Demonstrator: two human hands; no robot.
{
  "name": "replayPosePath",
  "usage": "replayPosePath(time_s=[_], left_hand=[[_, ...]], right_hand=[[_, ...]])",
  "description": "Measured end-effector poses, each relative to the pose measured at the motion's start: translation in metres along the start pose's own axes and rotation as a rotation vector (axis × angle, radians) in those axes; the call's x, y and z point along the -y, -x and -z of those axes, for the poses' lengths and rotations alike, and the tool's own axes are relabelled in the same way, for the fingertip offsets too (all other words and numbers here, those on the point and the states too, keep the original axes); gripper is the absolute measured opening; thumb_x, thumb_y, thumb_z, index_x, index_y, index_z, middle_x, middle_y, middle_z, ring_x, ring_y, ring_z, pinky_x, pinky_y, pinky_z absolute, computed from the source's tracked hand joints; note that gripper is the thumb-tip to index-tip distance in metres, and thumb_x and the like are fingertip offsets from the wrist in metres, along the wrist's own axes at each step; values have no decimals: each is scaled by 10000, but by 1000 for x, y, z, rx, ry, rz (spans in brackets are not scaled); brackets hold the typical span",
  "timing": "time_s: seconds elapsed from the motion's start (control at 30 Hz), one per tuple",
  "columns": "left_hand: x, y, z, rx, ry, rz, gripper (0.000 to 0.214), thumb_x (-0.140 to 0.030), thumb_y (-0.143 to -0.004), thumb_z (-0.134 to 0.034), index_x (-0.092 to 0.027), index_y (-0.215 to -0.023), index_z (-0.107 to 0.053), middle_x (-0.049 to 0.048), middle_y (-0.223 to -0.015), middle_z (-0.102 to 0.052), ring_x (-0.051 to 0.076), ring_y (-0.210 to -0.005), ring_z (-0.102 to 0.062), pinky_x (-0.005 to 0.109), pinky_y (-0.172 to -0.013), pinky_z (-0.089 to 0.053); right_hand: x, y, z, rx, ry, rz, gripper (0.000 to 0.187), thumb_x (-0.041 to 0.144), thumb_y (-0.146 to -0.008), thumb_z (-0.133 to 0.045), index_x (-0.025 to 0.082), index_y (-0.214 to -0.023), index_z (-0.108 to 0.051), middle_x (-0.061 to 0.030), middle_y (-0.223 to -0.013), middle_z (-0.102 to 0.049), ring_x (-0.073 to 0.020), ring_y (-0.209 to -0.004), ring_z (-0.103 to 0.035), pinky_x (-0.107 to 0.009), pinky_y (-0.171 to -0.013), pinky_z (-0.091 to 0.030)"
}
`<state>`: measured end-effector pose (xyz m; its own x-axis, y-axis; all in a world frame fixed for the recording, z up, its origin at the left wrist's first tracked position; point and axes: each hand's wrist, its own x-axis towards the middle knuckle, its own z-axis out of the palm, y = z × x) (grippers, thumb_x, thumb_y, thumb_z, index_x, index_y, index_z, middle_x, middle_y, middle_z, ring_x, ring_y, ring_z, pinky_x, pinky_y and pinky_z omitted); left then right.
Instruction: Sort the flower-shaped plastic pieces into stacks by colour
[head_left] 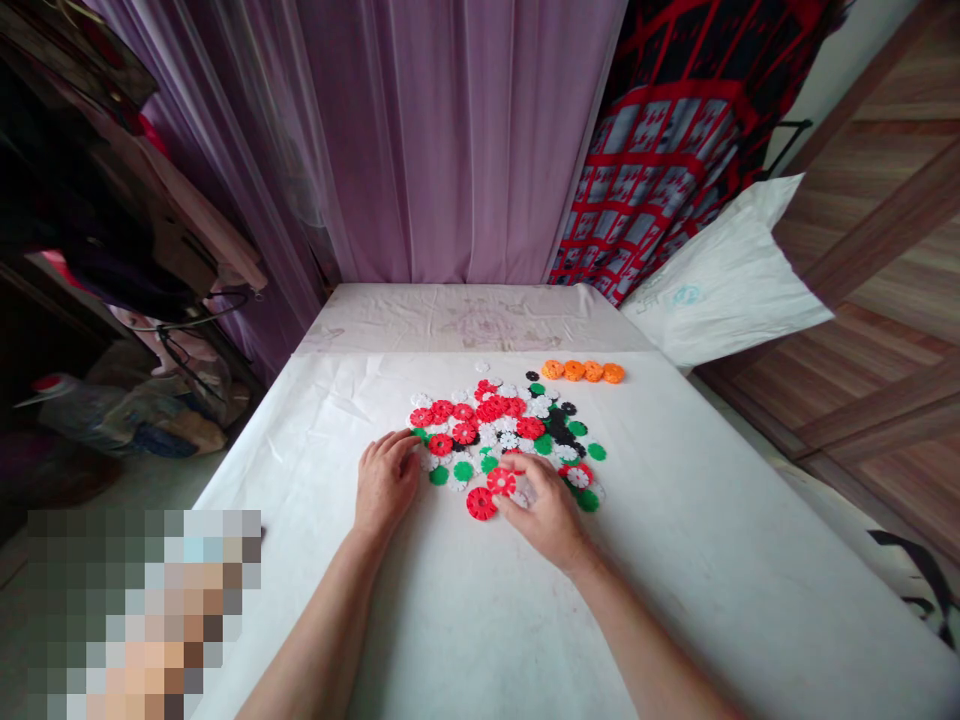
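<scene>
A loose pile of notched plastic discs (487,432) in red, white, green and black lies on the white-covered table. At its near side, my right hand (547,505) pinches a red disc (501,481) between thumb and fingers. Another red disc (481,504) rests flat just left of that thumb. My left hand (386,483) lies palm down against the pile's left edge, fingers stretched out and touching or close to the outer discs; its fingertips are partly hidden. Beyond the pile to the right, several orange discs (583,371) sit in a row, apparently stacked.
The table (465,620) carries a white cover, with a patterned cloth (480,315) at its far end. A white sack (720,280) stands at the right edge. Purple curtains (450,140) hang behind. Clothes (90,180) hang at left, and a pixelated patch hides the lower left.
</scene>
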<state>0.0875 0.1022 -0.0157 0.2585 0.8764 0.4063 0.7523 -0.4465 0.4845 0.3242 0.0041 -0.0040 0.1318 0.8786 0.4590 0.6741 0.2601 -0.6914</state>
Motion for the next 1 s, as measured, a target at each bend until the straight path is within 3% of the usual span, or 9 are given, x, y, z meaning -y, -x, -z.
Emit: replayPosePath(time_s=[0.23,1.0], left_hand=[[1,0,-1,0,0,3,288,-227,-883,-483,-248,-1066,-704,63,-1194,-717,251,-1125,-634,456,-1006,-477],[2,0,-1,16,4,16,287,-220,-882,-492,-233,-1070,-708,62,-1225,-706,255,-1140,-629,453,-1012,-474]], right_hand=[[18,12,-13,66,101,102,370,194,-748,-689,242,-1108,-616,-64,-1038,-716,-239,-1015,-650,-392,-906,-537],[18,16,-20,95,191,126,301,226,-799,-668,219,-1097,-625,-70,-1061,-713,-250,-1045,-622,-402,-909,-498]])
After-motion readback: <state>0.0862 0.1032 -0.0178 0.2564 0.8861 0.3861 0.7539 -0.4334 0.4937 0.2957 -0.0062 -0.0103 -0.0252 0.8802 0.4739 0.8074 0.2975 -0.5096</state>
